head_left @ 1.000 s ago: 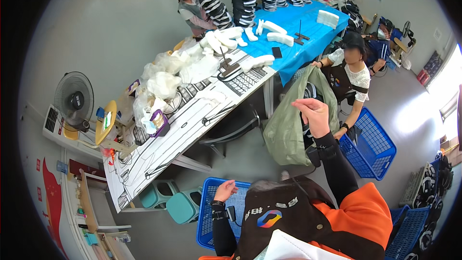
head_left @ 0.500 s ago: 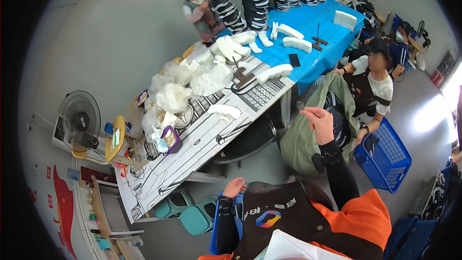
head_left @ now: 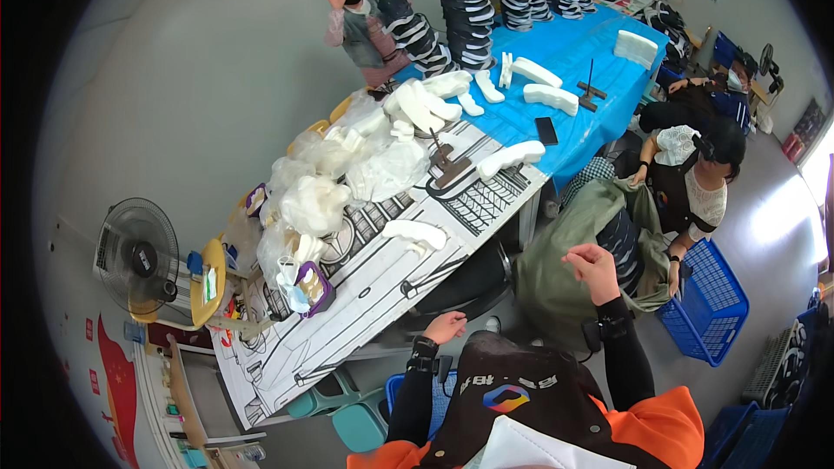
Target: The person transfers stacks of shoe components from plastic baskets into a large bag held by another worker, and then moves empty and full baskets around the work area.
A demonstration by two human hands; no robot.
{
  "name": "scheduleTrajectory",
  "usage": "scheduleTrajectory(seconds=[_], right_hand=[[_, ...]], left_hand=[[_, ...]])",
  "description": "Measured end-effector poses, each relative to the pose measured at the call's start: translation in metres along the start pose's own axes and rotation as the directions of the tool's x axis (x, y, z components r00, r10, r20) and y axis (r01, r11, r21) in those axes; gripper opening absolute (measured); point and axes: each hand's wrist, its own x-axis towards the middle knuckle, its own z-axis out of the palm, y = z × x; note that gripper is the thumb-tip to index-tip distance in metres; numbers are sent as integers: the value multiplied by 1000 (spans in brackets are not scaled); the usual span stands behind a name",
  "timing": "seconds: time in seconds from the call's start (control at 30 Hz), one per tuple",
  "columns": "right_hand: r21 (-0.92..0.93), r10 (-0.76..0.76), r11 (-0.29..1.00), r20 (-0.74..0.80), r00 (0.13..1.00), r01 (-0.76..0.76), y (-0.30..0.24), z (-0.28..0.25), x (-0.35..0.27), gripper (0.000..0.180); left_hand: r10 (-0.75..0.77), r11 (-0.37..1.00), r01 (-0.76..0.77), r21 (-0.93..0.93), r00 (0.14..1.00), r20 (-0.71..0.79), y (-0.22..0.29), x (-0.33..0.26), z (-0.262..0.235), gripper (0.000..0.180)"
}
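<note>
My right hand [head_left: 593,273] is raised in front of a large olive-green sack [head_left: 556,282], its thumb and fingertips drawn together in a pinch. Anything between them is too small to make out. Lower down and to the left, my left hand [head_left: 446,327] hovers off the table's near edge, fingers loosely curled and apart, with nothing seen in it. Dark striped items [head_left: 618,247] fill the sack's mouth. A co-worker [head_left: 686,178] crouches behind the sack, holding its rim. Nearest on the table lies a white curved foam piece [head_left: 415,232].
A blue plastic basket [head_left: 708,308] stands right of the sack. The long table [head_left: 365,295] carries clear plastic bags [head_left: 313,204], white foam pieces, a phone [head_left: 546,130] and stacks of dark items [head_left: 467,22]. Teal stools [head_left: 360,426] sit beneath; a fan [head_left: 139,252] stands left. Another person [head_left: 365,35] is behind the table.
My left hand has moved up and right. My right hand has dropped a little and shifted right, fingers more curled. The crouching co-worker has bent the head down over the sack.
</note>
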Motion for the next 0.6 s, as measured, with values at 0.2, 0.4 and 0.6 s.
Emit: scheduleTrajectory(seconds=[0.2,0.4,0.6], right_hand=[[-90,85,992,-84,993,-93,1,8,6,9],[-41,46,998,-169,985,-54,-6,18,8,9],[-15,61,998,-206,977,-66,9,7,6,8]], left_hand=[[37,992,-50,112,993,113,46,54,-28,39],[119,976,-144,161,981,156,81,94,-59,41],[113,966,-159,203,969,221,97,115,-67,39]])
